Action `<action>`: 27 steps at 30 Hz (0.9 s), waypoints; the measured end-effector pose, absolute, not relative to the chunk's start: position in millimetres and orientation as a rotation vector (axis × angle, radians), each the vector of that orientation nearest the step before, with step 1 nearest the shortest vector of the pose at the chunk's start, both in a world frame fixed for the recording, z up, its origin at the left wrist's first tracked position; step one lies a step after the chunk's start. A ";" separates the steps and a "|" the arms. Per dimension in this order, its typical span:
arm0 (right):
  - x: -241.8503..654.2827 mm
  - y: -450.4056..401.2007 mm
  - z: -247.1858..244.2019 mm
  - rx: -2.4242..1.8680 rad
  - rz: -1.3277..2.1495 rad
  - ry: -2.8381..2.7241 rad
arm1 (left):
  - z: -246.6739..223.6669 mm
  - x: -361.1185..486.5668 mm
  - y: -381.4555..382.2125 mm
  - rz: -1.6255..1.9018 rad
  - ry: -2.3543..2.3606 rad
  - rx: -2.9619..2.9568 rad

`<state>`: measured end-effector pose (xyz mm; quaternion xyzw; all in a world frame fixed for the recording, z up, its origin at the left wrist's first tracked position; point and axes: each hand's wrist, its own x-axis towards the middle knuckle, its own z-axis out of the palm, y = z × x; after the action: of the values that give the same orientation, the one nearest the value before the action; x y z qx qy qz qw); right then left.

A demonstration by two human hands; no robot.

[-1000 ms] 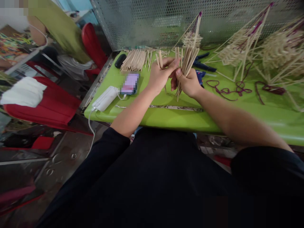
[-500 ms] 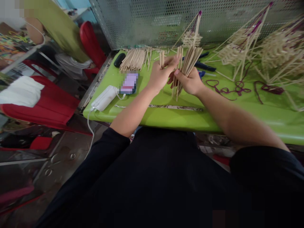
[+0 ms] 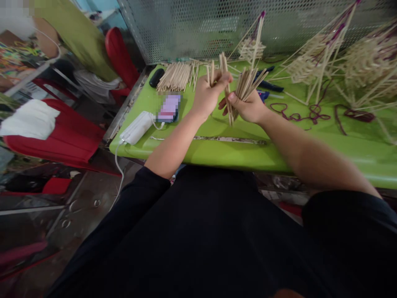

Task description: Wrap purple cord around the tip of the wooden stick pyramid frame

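Note:
My right hand (image 3: 246,106) is closed around a fanned bundle of thin wooden sticks (image 3: 248,82), tilted up above the green table (image 3: 217,155). Close beside it, my left hand (image 3: 209,93) pinches a few more wooden sticks (image 3: 223,64) between thumb and fingers, and other sticks poke up behind its knuckles. The lower ends of the sticks between the hands overlap, so I cannot tell which hand bears each one. A pile of loose sticks (image 3: 175,76) lies to the left of my left hand.
A phone (image 3: 169,108) and a white power bank (image 3: 136,127) with a cable lie on the left. Stick-built frames (image 3: 307,66) with purple tips stand at the right, near purple cord (image 3: 314,114). Dark-handled pliers (image 3: 269,85) sit behind my right hand. Red chairs (image 3: 62,140) stand left.
The sticks pinched in my left hand have shifted left, away from the bundle, and now lean the other way. The bundle in my right hand has dipped slightly and spread.

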<state>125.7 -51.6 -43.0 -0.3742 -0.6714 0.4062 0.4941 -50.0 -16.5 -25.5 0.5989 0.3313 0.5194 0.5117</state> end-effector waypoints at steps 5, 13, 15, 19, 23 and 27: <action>128.3 -49.8 -38.3 -1.003 0.995 -1.519 | -27.0 -50.2 9.3 1.626 0.765 1.513; 132.2 -47.2 -41.6 -0.918 0.909 -1.540 | -19.8 -51.4 -19.7 1.317 0.829 1.533; 132.7 -47.1 -41.6 -0.899 0.895 -1.521 | -17.1 -53.8 -27.1 1.247 0.795 1.588; 133.5 -44.5 -42.9 -0.866 0.865 -1.498 | -14.1 -55.5 -33.3 1.223 0.777 1.787; 134.8 -41.6 -45.2 -0.894 0.809 -1.488 | -15.0 -55.5 -33.8 1.276 0.809 1.886; 135.9 -42.2 -47.0 -0.954 0.853 -1.452 | -25.5 -53.1 -22.1 1.272 0.769 1.846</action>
<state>135.9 -42.2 -47.0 -0.4061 -0.6178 0.3629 0.5672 -53.1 -22.1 -25.5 0.7216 0.3006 0.4973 0.3764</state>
